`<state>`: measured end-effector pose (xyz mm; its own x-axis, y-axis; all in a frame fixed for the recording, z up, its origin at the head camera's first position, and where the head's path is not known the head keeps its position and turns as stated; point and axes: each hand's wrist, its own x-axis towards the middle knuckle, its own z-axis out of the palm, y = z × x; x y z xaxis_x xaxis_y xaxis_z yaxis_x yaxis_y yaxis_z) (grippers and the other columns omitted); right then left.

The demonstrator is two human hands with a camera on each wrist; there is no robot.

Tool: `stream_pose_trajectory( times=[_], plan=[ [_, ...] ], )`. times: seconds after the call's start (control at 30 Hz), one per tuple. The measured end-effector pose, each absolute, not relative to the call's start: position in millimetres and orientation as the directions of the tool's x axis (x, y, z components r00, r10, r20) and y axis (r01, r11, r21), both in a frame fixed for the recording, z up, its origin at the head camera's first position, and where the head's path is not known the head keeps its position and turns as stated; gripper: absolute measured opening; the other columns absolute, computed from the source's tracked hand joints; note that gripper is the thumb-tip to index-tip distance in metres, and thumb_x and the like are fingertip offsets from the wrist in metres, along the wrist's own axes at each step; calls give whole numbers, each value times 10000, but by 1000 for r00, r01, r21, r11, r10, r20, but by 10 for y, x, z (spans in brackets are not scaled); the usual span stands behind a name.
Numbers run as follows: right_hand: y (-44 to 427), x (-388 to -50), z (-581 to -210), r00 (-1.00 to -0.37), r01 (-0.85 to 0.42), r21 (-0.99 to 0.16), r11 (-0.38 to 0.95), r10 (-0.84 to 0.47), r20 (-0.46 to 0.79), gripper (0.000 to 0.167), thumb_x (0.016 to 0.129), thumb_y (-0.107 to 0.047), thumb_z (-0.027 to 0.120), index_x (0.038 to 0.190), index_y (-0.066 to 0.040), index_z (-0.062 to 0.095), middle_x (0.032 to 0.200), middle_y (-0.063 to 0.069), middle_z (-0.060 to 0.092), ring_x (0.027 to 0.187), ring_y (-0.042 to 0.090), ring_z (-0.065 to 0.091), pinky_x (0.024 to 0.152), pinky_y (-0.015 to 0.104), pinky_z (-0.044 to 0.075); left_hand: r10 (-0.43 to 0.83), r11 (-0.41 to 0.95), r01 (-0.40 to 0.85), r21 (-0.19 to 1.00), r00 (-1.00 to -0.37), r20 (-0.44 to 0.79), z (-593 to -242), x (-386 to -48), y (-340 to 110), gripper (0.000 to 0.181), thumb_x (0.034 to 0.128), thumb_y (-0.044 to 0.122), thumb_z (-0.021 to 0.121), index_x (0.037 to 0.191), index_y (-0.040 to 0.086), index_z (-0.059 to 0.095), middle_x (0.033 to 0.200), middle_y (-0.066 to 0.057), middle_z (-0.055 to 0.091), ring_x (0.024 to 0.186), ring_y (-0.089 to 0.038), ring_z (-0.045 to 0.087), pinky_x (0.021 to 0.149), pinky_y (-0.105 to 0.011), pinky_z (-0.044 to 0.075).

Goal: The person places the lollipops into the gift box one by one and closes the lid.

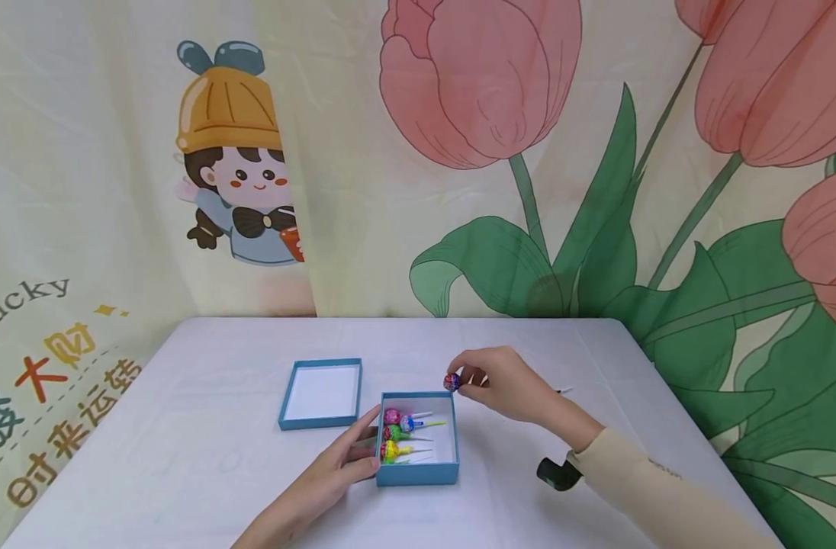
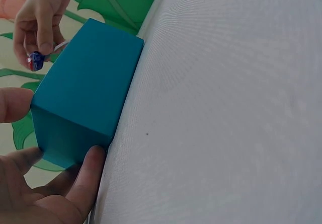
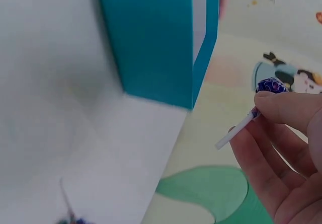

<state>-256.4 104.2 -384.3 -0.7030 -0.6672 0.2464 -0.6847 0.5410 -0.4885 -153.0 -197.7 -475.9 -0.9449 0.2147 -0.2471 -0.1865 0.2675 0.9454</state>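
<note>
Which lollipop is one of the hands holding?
The red-and-blue lollipop, pinched by the right hand; the lollipops in the box lie unheld.

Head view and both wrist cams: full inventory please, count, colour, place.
open box: 1, teal, white inside, on table
box lid: 1, teal, white inside, left of the box and farther back
lollipops in box: at least four, pink, blue, green, yellow; overlapping
held lollipop: 1, blue-purple wrapper, white stick, pinched in right hand
stick-like item: 1, dark, beyond right forearm, mostly hidden
table: 1, white, under the box
backdrop: cream, printed tulips, figure, lettering, behind table
black fitting: 1, at right wrist
sleeve: 1, beige, right arm
left hand: 1, bare, touching box's left side
right hand: 1, bare, beyond box's far right corner
</note>
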Motion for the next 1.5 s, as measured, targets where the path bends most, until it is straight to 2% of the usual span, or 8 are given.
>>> stream_pose_trajectory(
  times=[0.1,0.4,0.63,0.83,1.23,1.5],
  plan=[
    [865,-2515,-3872,-685,-693,-506,514,-687,241,284,937,-61,815,1194,-173,765,950,-55,754,807,70,648,682,221,589,224,257,-184,949,-944,-244,-4762,-1533,-1992,764,1055,319,665,1704,298,261,1674,-236,340,1407,-389,491,1106,-675,446],
    [523,-2449,-4052,-665,-690,-534,489,-720,200,271,954,-92,806,1211,-156,747,944,-63,748,793,27,632,715,165,572,235,254,-184,950,-941,-245,-4791,-1537,-1990,769,1059,340,656,1707,307,243,1678,-248,332,1428,-442,475,1071,-754,420],
    [419,-2449,-4164,-655,-685,-544,485,-737,167,285,949,-63,803,1219,-131,744,938,-34,757,777,34,626,715,162,561,254,243,-177,954,-938,-238,-4787,-1522,-2007,764,1067,335,641,1710,310,228,1682,-238,322,1433,-420,469,1103,-704,428],
    [380,-2448,-4276,-641,-700,-508,503,-755,136,277,936,-60,818,1200,-119,756,941,-45,754,768,3,612,726,149,552,261,229,-164,959,-939,-223,-4781,-1493,-2015,766,1059,291,646,1708,304,239,1681,-234,325,1415,-374,491,1117,-635,455],
    [318,-2440,-4392,-612,-743,-413,527,-784,102,249,948,-86,812,1189,-135,770,1050,-65,776,857,7,642,822,142,552,262,233,-166,958,-938,-226,-4790,-1503,-2019,757,1061,308,645,1706,302,249,1680,-208,338,1424,-379,483,1115,-678,431],
    [314,-2444,-4417,-600,-755,-393,525,-794,94,231,946,-79,813,1166,-141,780,1010,-75,767,818,6,630,775,111,527,263,239,-166,957,-937,-229,-4777,-1498,-2016,759,1065,301,641,1708,309,238,1689,-228,318,1416,-370,484,1112,-680,430]
  ],
)
